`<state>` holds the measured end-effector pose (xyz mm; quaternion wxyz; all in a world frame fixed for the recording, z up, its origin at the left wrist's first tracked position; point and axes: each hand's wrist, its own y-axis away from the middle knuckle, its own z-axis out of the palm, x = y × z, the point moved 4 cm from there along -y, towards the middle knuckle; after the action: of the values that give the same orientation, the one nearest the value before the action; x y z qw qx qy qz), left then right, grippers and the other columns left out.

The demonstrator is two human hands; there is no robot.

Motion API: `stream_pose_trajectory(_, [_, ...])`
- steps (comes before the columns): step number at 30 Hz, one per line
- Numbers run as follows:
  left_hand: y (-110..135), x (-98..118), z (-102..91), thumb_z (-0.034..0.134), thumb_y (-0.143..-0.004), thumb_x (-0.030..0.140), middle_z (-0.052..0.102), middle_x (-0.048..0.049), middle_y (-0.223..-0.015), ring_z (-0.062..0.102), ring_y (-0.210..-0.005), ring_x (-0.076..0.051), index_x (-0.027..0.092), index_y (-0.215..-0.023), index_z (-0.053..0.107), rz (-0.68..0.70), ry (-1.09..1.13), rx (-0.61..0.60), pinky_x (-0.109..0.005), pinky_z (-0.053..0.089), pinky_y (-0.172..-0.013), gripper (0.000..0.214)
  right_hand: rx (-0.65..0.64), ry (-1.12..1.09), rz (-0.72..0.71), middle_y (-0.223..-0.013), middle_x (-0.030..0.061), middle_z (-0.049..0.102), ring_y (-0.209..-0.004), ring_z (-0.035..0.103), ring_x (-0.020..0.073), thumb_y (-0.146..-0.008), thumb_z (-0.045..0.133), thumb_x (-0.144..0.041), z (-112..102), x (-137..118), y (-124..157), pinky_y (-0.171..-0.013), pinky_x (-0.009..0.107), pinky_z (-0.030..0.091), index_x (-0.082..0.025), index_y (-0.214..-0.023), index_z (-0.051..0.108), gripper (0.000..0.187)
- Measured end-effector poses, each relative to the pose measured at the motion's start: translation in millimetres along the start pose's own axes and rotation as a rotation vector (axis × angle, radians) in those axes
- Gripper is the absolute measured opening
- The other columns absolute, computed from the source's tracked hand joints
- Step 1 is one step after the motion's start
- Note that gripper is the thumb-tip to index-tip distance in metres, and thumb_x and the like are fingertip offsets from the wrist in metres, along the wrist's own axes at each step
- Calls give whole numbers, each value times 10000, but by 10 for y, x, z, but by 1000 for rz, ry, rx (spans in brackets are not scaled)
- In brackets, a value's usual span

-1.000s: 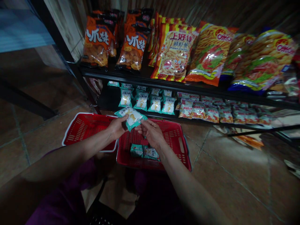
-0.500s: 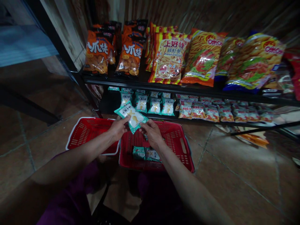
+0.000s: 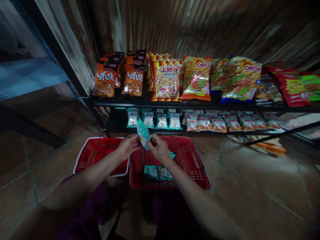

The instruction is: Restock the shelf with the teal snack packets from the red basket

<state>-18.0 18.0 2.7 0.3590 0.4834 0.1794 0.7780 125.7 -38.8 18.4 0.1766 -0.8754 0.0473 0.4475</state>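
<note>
Packet [image 3: 142, 130]: teal, tilted, print unreadable; between left hand [image 3: 128, 146] and right hand [image 3: 159, 148], above red basket [image 3: 186, 156]. Right: pinched on packet's lower end. Left: loosely spread, contact unclear. Basket's packs [image 3: 151, 172]: partly behind right forearm [image 3: 197, 200]. Floor [image 3: 240, 186]: tiled. Black shelf [image 3: 116, 124]; green bag [image 3: 311, 87] cut off rightmost.

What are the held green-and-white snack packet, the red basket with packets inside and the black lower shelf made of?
Green-and-white snack packet: probably thin, glossy plastic film; it creases and catches light.
Red basket: likely moulded plastic, slightly shiny; its walls are evenly coloured and slotted.
Black lower shelf: smooth and dark, perhaps painted metal; its flat surface leaves coated board possible.
</note>
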Motion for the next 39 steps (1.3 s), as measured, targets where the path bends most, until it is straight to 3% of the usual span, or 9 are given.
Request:
stream_pose_trajectory(5, [29,39,47,530,-863,251,653,-53,-738,612,-631,-155,148,-844,617,-20,46,-75,-304,525,-646,136,-69,311,-344,-846,33,628,-772,567,155,-826,516,-162,23,-207,91,-679,245,417,-227,-898,617,140])
stream_pose_trajectory(9, [18,82,59,570,-841,351,655,-31,-701,598,-602,-142,152,-824,633,8,36,-106,-258,470,-571,209,-96,423,-460,-852,31,612,-785,542,155,-824,535,-124,88,-240,133,-719,255,421,-232,-896,638,166])
stream_pose_trajectory(13, [1,108,59,642,-791,378,692,-47,-769,621,-654,-149,149,-891,653,60,19,-119,-254,465,-616,250,-96,457,-544,-840,33,616,-815,521,166,-829,542,-94,109,-270,140,-758,283,405,-226,-867,652,176])
stream_pose_trajectory(17, [-28,151,36,734,-718,309,706,-28,-837,628,-697,-140,165,-922,654,186,71,-122,-253,473,-662,263,-132,494,-547,-826,32,609,-799,496,171,-831,561,-95,135,-302,142,-725,286,388,-226,-855,661,167])
stream_pose_trajectory(24, [-86,178,-21,817,-601,286,694,-11,-786,616,-645,-133,163,-868,638,226,86,-115,-250,462,-611,344,-163,532,-556,-819,36,596,-800,481,180,-849,555,-112,260,-295,173,-715,286,390,-223,-850,657,151])
stream_pose_trajectory(32, [-56,266,-38,796,-617,244,705,-13,-838,625,-699,-144,172,-884,643,279,119,-72,-271,478,-668,316,-167,377,-496,-901,60,590,-851,509,192,-844,522,-102,250,-309,163,-774,318,442,-210,-981,643,213])
stream_pose_trajectory(39, [-35,268,-33,776,-644,222,705,-7,-832,622,-700,-143,174,-905,656,260,116,-88,-276,481,-680,291,-40,221,-327,-888,59,599,-881,536,198,-888,526,-222,190,-277,148,-815,343,463,-206,-927,627,109])
